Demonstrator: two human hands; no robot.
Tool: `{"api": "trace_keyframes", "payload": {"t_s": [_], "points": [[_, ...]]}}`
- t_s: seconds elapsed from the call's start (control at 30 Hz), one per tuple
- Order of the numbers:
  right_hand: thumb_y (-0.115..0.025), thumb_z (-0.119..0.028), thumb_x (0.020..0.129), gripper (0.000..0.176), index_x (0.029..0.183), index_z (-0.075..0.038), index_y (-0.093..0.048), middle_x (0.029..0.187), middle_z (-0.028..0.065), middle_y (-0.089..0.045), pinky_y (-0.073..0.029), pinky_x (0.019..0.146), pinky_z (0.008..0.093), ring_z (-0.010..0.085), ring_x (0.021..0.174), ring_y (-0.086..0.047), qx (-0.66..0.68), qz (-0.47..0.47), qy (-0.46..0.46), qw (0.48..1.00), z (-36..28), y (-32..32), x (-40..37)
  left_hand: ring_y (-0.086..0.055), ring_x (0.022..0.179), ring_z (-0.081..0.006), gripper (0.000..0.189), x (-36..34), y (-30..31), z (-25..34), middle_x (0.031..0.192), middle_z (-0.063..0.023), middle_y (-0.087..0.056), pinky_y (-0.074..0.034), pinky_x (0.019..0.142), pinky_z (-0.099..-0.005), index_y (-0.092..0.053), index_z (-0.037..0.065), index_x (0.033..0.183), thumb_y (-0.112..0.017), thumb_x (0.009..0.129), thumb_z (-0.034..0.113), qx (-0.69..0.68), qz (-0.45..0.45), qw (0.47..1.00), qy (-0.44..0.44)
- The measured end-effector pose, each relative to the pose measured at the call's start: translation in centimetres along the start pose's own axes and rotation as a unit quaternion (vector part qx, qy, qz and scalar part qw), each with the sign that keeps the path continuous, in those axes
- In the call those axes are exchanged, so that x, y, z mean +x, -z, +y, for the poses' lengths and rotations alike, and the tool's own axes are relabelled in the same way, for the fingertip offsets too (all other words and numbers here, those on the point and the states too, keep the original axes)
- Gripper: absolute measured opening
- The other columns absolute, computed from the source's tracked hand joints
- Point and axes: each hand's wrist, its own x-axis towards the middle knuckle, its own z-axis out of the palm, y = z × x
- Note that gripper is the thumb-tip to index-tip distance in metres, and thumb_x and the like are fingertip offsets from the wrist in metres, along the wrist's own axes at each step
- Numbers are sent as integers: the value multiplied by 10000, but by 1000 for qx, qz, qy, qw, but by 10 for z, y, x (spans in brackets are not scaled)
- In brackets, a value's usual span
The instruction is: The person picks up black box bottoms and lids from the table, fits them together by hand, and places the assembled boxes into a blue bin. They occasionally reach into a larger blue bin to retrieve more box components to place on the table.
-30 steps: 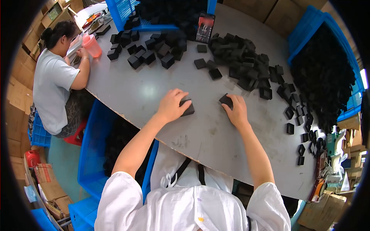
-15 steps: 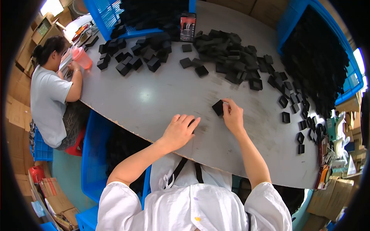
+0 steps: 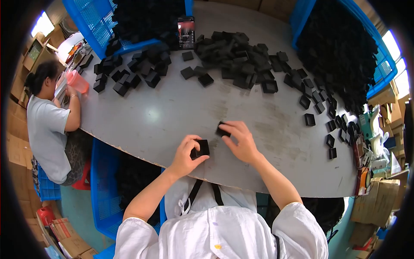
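My left hand (image 3: pixel 183 157) grips a small black box (image 3: pixel 202 148) between thumb and fingers, near the front edge of the grey table (image 3: pixel 172 112). A second small black box piece (image 3: pixel 222 128) is in my right hand (image 3: pixel 242 142), just ahead and to the right of the first; the fingers cover part of it. The two pieces are apart. Beyond my hands lies a heap of black boxes (image 3: pixel 241 60), some of them hollow and open on one side. Another cluster of black boxes (image 3: pixel 129 77) spreads at the far left.
Blue crates tipped toward the table, a left one (image 3: pixel 88 30) and a right one (image 3: pixel 384 73), spill black pieces. A phone-like upright item (image 3: pixel 186 32) stands at the back. At left sits another person (image 3: pixel 49 129) beside a pink cup (image 3: pixel 77 81). A blue crate (image 3: pixel 103 190) is below the table edge.
The right hand has come left and nearer with its black piece, close to the left hand. The left hand has turned, and the box in it now shows. The camera view has shifted right.
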Motion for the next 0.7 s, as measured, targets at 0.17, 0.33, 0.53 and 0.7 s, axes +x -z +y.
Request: {"api": "trace_keyframes", "payload": {"t_s": [0.17,0.33,0.53,0.7], "points": [[-747,-129,798,387,1176,-100,-667,1246,113,-597,-461,980,455,338,1209,-529,-7,-147,170,974,-20,-8,-14,-587,1027,-328,774,16,-14,2,1144,-120,-588,-509,882,-405,-511,82,1370,-860,684,168,-4,-35,998,-56],[-753,-159,796,414,1200,-125,-668,1306,96,-585,-447,1000,481,344,1291,-489,-27,-171,147,974,-13,-7,-27,-602,1008,-313,840,14,-23,-1,1148,-118,-600,-529,854,-400,-462,78,1415,-849,676,174,100,-33,989,-102],[-695,-106,846,435,1278,-125,-643,1472,134,-463,-385,1088,505,387,1392,-373,-47,-205,138,968,-17,-10,-26,-600,1084,-325,842,16,-16,3,1246,-135,-576,-529,895,-394,-444,71,1432,-842,697,171,28,-53,996,-71],[-552,-44,899,359,1245,-65,-642,1464,199,-451,-372,1094,467,391,1355,-407,-178,27,31,983,65,37,32,-560,1172,-340,809,14,-15,9,1304,-139,-555,-499,971,-398,-426,83,1454,-812,748,174,13,-81,993,-80]]}}
